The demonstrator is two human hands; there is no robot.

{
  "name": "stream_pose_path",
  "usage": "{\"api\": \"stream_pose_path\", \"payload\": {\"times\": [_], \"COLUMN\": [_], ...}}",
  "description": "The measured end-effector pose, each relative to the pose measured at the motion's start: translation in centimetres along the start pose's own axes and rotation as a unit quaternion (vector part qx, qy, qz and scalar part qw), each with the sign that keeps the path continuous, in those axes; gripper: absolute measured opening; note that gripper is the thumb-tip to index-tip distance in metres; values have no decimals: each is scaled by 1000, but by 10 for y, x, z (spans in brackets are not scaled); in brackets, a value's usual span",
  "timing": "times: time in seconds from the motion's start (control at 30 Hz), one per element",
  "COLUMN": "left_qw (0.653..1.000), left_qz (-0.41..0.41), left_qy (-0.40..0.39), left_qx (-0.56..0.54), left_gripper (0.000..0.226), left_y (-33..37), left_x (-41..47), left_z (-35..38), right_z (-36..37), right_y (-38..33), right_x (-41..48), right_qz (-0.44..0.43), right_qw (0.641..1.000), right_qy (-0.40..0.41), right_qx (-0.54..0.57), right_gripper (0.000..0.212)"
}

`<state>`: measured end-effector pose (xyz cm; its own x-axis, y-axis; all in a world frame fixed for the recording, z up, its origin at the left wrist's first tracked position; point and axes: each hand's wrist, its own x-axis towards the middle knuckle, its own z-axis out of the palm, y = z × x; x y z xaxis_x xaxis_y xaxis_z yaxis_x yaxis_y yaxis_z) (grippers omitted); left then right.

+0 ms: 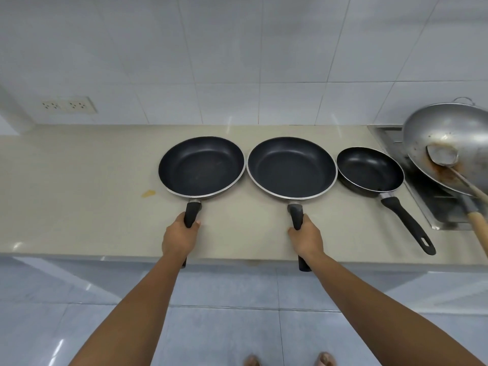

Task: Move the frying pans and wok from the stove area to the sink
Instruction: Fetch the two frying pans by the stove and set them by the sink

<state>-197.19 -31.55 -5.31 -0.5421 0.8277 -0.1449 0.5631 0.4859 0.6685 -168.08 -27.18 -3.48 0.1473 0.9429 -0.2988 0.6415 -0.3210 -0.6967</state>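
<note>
Kitchen bkgd: counter, tiles, sockets, stove, ladle

Beige counter point(79, 180) runs L to R under the two gripped handles, w/ a small yellow-brown stain point(148, 193) just L of the left grip. White tiled wall point(237, 62) stands behind the counter, well beyond both grips; a double socket plate point(69, 104) sits on it far up-left of the left grip. Steel stove top point(433, 204) is set in the counter well R of the right grip. A metal ladle point(442, 155) w/ a wooden handle lies further R & above that grip, handle end running off frame. Pale blue floor tiles point(224, 334) & two bare feet point(326, 359) lie below, nearer than both grips.
</note>
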Motion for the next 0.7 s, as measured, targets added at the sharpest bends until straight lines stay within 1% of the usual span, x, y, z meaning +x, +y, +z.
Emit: {"api": "stream_pose_path", "payload": {"times": [0.2,0.43,0.5,0.6,0.7], "left_qw": [1000,999,999,997,993], "left_qz": [-4,-10,-8,-14,-18], "left_qy": [5,6,4,5,1], "left_qx": [15,42,44,78,114], "left_gripper": [26,26,27,31,38], "left_y": [2,3,4,7,11], "left_x": [-5,-12,-13,-14,-14], "left_z": [4,4,3,2,3], "right_z": [-8,-8,-8,-7,-5], "right_y": [2,3,3,3,3], "right_x": [2,1,0,-1,-2], "right_qz": [5,5,7,6,-5], "right_qw": [1000,999,999,999,999], "right_qy": [-4,-5,-4,4,13], "right_qx": [-12,-32,-35,-41,-39], "right_gripper": [24,26,26,26,35]}}
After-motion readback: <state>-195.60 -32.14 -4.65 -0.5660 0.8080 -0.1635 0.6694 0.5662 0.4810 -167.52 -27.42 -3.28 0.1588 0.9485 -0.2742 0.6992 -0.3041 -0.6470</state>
